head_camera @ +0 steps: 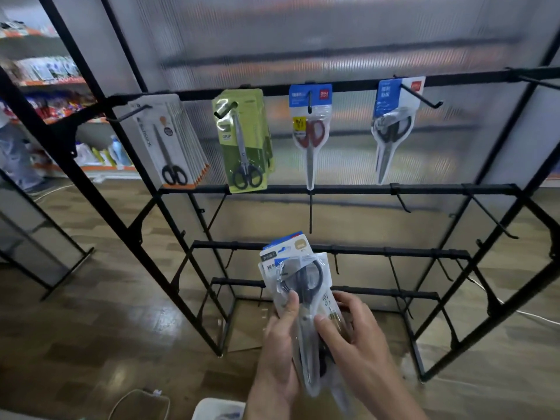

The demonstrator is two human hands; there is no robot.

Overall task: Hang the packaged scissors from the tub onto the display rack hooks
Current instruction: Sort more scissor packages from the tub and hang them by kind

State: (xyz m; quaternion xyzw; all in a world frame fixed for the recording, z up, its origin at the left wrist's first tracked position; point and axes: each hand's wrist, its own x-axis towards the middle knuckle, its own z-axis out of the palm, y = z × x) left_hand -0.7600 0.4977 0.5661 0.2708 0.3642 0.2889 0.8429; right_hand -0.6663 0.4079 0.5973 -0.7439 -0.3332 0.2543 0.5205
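A stack of packaged scissors with blue and white cards is held low in front of the black display rack. My left hand grips the stack from the left, thumb on the front. My right hand holds it from the right, thumb across the top pack. On the rack's top bar hang white packs, green packs, a red-handled pair and a black-handled pair. The white tub shows at the bottom edge.
Bare black hooks stick out from the lower bars and at the rack's right end. Store shelves with goods stand at the far left. A white cable lies on the wooden floor by the tub.
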